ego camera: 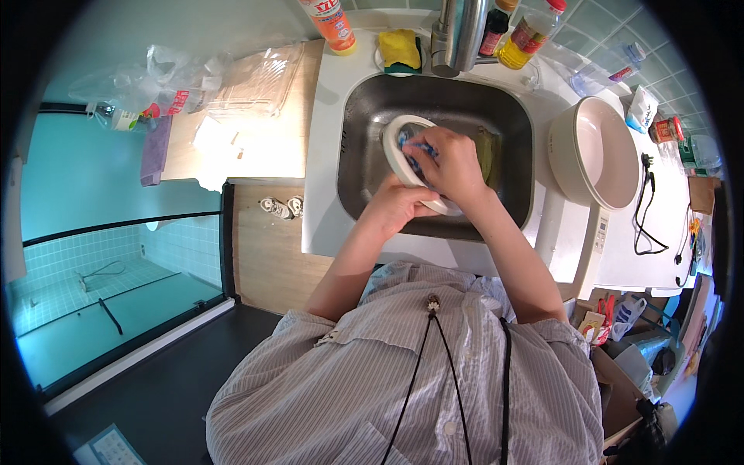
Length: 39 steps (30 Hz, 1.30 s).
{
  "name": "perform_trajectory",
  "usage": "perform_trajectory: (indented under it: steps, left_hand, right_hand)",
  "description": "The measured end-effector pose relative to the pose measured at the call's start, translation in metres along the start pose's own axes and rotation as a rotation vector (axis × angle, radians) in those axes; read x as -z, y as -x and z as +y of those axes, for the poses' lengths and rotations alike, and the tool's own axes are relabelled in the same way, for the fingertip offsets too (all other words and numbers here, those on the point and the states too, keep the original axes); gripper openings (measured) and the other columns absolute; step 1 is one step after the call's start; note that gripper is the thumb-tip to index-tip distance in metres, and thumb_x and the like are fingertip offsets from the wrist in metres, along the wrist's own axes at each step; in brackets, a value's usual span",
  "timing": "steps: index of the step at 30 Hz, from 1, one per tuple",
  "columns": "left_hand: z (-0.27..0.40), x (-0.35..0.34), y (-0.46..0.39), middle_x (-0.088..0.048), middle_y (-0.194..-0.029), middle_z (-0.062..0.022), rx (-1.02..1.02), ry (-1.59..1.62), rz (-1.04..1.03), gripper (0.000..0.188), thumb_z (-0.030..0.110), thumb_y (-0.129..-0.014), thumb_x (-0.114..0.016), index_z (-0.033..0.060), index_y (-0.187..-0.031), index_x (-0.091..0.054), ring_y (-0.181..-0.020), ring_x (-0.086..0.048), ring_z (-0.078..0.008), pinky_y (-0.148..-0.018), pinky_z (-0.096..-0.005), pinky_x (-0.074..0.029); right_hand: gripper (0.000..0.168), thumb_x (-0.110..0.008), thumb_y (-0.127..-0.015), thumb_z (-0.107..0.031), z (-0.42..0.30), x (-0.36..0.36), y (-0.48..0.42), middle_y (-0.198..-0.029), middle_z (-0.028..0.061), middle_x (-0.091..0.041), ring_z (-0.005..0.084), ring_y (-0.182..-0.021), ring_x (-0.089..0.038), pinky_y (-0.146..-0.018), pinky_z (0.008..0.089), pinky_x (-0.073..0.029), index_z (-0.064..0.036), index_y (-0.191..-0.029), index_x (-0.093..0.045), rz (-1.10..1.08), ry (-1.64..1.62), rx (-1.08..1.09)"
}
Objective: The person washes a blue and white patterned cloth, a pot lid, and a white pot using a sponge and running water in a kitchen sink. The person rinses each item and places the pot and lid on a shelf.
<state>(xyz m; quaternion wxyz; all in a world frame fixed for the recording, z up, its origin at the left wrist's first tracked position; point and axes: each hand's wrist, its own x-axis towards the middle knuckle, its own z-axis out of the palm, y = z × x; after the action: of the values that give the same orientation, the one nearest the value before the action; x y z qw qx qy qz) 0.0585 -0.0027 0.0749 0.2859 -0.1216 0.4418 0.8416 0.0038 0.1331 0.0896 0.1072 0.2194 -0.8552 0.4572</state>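
A round lid [392, 146] with a pale rim and a see-through centre is tilted over the dark metal sink [360, 174]. My left hand [390, 208] grips its lower rim, thumb over the edge. My right hand [456, 165] pinches a small blue-and-white cloth or scrubber [429, 149] against the lid's inner face. My fingers hide part of it. Behind my right wrist, something yellow-green [487, 152] lies in the sink; I cannot tell what it is.
A cream long-handled electric pot [561, 157] stands right of the sink beside a black power cord [638, 224]. The faucet [465, 35], a yellow sponge [400, 49], an orange detergent bottle [332, 29] and an oil bottle [526, 40] line the back. Plastic bags [174, 78] lie left.
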Motion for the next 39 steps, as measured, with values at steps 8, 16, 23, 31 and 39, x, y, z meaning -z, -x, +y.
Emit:
perform_trajectory:
  steps: [8, 16, 23, 31, 39]
  left_hand:
    - [0.021, 0.003, 0.018, -0.035, -0.146, -0.0235, -0.146, 0.084, -0.047, 0.093, -0.011, -0.070, -0.041, 0.0174, -0.152, -0.009, -0.119, -0.053, -0.0404, -0.092, -0.0499, -0.053]
    - [0.019, -0.008, 0.012, -0.036, -0.144, -0.0260, 0.040, -0.074, -0.202, 0.096, -0.015, -0.070, -0.045, 0.0150, -0.152, -0.006, -0.103, -0.062, -0.0409, -0.082, -0.0415, -0.057]
    - [0.022, 0.003, 0.006, -0.055, -0.117, -0.0083, -0.193, -0.121, -0.085, 0.094, -0.020, -0.066, -0.048, 0.0124, -0.151, -0.024, -0.099, -0.060, -0.0178, -0.068, -0.0276, -0.054]
    - [0.040, 0.015, 0.011, -0.041, -0.142, -0.0229, -0.243, -0.115, -0.130, 0.100, -0.013, -0.064, -0.045, 0.0160, -0.153, -0.009, -0.102, -0.063, -0.0316, -0.067, -0.0281, -0.052]
    - [0.040, 0.012, -0.005, -0.024, -0.151, -0.0216, -0.133, 0.117, -0.386, 0.101, -0.008, -0.056, -0.043, 0.0064, -0.151, -0.012, -0.136, -0.032, -0.0389, -0.089, -0.0558, -0.054]
  right_hand:
    - [0.018, -0.071, -0.076, -0.018, 0.055, 0.033, 0.032, -0.065, 0.0178, -0.060, 0.0274, -0.055, -0.060, -0.052, 0.0346, -0.045, 0.000, -0.075, -0.067, -0.136, 0.007, -0.171]
    - [0.021, -0.070, -0.079, -0.021, 0.041, 0.041, -0.027, -0.065, 0.0176, -0.062, 0.0333, -0.056, -0.061, -0.052, 0.0385, -0.046, -0.001, -0.076, -0.065, 0.005, 0.144, -0.001]
    - [0.013, -0.071, -0.078, -0.013, -0.022, 0.008, 0.015, -0.066, 0.0139, -0.063, 0.0296, -0.056, -0.063, -0.052, 0.0351, -0.049, -0.002, -0.076, -0.064, 0.025, -0.074, 0.107]
    - [0.024, -0.066, -0.086, -0.029, 0.070, 0.020, 0.063, -0.074, 0.0161, -0.066, 0.0302, -0.062, -0.065, -0.056, 0.0370, -0.051, -0.005, -0.085, -0.068, 0.083, 0.210, -0.426]
    - [0.051, -0.055, -0.092, -0.043, 0.069, 0.044, 0.054, -0.107, 0.0115, -0.065, 0.0233, -0.096, -0.064, -0.088, 0.0365, -0.051, -0.002, -0.123, -0.053, 0.203, -1.384, -1.000]
